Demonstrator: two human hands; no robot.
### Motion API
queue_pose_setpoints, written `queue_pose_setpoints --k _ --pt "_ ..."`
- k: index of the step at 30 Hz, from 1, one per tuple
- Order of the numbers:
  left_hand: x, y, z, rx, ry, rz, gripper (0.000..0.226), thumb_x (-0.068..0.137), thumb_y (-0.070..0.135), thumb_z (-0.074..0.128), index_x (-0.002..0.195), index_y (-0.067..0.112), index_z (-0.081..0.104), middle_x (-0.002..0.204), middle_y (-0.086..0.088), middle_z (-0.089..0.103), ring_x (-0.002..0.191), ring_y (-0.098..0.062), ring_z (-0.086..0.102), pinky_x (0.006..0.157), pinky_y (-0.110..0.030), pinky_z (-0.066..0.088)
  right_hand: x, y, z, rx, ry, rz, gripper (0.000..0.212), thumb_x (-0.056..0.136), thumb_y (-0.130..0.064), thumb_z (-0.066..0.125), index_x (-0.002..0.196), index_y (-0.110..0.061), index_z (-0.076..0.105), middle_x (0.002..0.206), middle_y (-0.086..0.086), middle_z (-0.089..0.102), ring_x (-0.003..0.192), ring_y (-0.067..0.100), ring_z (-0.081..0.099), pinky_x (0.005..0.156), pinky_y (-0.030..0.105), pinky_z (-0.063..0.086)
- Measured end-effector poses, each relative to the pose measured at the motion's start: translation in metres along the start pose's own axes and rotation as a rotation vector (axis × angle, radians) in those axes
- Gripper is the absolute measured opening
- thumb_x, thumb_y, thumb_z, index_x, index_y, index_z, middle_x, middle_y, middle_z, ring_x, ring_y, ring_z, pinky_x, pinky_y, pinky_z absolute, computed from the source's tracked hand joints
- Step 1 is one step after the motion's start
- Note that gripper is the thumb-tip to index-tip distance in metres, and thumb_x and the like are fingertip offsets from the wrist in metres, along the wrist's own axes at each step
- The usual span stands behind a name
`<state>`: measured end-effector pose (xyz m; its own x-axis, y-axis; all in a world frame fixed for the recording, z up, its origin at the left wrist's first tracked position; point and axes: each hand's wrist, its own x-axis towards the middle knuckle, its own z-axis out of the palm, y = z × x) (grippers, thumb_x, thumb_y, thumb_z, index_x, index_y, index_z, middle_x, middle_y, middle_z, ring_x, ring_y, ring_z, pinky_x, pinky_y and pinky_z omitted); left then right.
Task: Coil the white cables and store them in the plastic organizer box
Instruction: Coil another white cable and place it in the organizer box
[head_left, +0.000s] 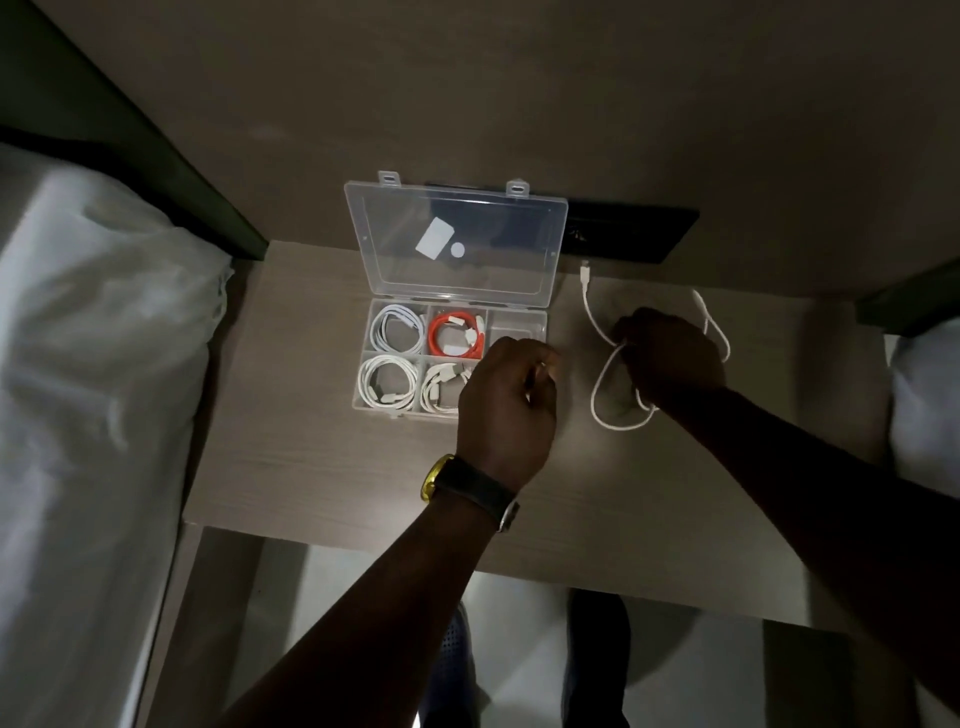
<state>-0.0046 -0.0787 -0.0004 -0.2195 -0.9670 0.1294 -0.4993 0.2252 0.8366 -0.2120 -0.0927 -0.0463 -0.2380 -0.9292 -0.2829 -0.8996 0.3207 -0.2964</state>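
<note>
A clear plastic organizer box (363, 366) lies on the table with its lid (457, 236) propped open at the back. Three of its compartments hold coiled white cables (397, 330), and one holds an orange cable (457, 335). The back right compartment (517, 327) looks bare. A loose white cable (605, 384) sprawls in loops to the right of the box. My right hand (670, 358) is closed around the middle of this cable. My left hand (506, 402) hovers over the box's front right corner, fingers curled, nothing visible in it.
The light wooden table (322, 467) stands between white bedding on the left (93, 364) and a pillow on the right (924, 400). A black panel (634, 234) sits on the wall behind the box. My legs show under the table's near edge.
</note>
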Motion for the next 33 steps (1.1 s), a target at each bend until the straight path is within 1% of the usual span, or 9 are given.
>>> queue_pose_setpoints --k 6,9,16,19,23,26,28,30,33 --pt "0.019 0.018 0.008 0.163 -0.361 0.185 0.058 0.077 -0.003 0.065 0.133 0.011 0.055 0.137 -0.009 0.057 0.134 -0.025 0.043 0.112 -0.030 0.032 -0.073 0.008 -0.058 0.055 0.090 -0.530 0.019 0.085 -0.005 0.066 0.099 -0.015 0.074 0.098 0.001 0.069 0.087 0.027 0.063 0.069 0.040 0.054" --pt "0.020 0.033 0.018 0.114 -0.450 0.229 0.014 0.091 0.011 0.061 0.101 0.008 0.070 0.103 -0.010 0.072 0.102 -0.026 0.061 0.093 -0.037 0.046 -0.086 0.023 -0.083 0.206 0.161 -0.546 0.019 0.086 -0.004 0.064 0.099 -0.013 0.076 0.099 0.003 0.072 0.085 0.028 0.065 0.070 0.040 0.054" --pt "0.007 0.075 0.031 -0.780 -0.458 -0.828 0.023 0.097 0.020 0.052 0.077 0.012 0.060 0.060 0.000 0.036 0.043 -0.009 0.035 0.043 -0.022 0.039 -0.077 0.072 -0.118 1.125 0.099 -0.094 0.019 0.080 -0.014 0.071 0.098 -0.008 0.074 0.091 0.018 0.070 0.065 0.027 0.065 0.055 0.026 0.054" --pt "0.009 0.079 0.026 -1.041 -0.561 -1.030 0.018 0.094 0.016 0.050 0.083 0.008 0.061 0.055 0.006 0.034 0.037 -0.005 0.027 0.040 -0.018 0.020 -0.075 0.092 -0.132 1.242 -0.040 -0.021 0.014 0.075 -0.008 0.069 0.088 -0.007 0.074 0.085 0.014 0.072 0.070 0.024 0.069 0.064 0.030 0.060" --pt "0.018 0.073 0.018 -1.291 -0.353 -1.159 0.025 0.096 0.012 0.039 0.075 0.011 0.054 0.049 0.007 0.035 0.032 -0.004 0.027 0.034 -0.017 0.017 -0.076 0.116 -0.148 1.596 0.248 0.260 0.023 0.084 0.012 0.052 0.083 -0.007 0.065 0.074 0.003 0.069 0.065 0.014 0.068 0.063 0.028 0.059" --pt "0.019 0.068 0.015 -1.365 -0.199 -1.211 0.030 0.099 0.016 0.038 0.071 0.014 0.049 0.046 0.006 0.036 0.030 -0.006 0.028 0.031 -0.017 0.020 -0.078 0.119 -0.147 1.319 0.324 0.351 0.022 0.092 0.012 0.050 0.097 -0.007 0.059 0.072 -0.001 0.070 0.062 0.011 0.066 0.064 0.031 0.055" --pt "0.015 0.073 0.016 -1.364 -0.195 -1.206 0.028 0.097 0.016 0.040 0.072 0.013 0.051 0.047 0.006 0.038 0.031 -0.006 0.029 0.034 -0.017 0.021 -0.079 0.119 -0.144 0.763 0.270 0.259 0.038 0.092 0.009 0.051 0.126 -0.009 0.055 0.096 0.007 0.073 0.081 0.024 0.068 0.077 0.038 0.054" --pt "0.011 0.085 0.019 -1.353 -0.261 -1.169 0.020 0.092 0.014 0.045 0.075 0.010 0.057 0.051 0.005 0.042 0.034 -0.005 0.032 0.038 -0.017 0.022 -0.081 0.113 -0.145 0.311 0.364 0.075 0.061 0.087 0.004 0.055 0.143 -0.015 0.042 0.118 0.012 0.067 0.100 0.035 0.064 0.085 0.041 0.052" --pt "0.005 0.110 0.025 -1.377 -0.457 -1.109 0.018 0.083 0.016 0.049 0.080 0.007 0.064 0.057 0.003 0.046 0.041 -0.007 0.036 0.044 -0.019 0.028 -0.092 0.073 -0.140 0.405 0.291 -0.420 0.056 0.086 -0.002 0.052 0.138 -0.024 0.049 0.133 -0.003 0.060 0.119 0.015 0.059 0.101 0.037 0.048"
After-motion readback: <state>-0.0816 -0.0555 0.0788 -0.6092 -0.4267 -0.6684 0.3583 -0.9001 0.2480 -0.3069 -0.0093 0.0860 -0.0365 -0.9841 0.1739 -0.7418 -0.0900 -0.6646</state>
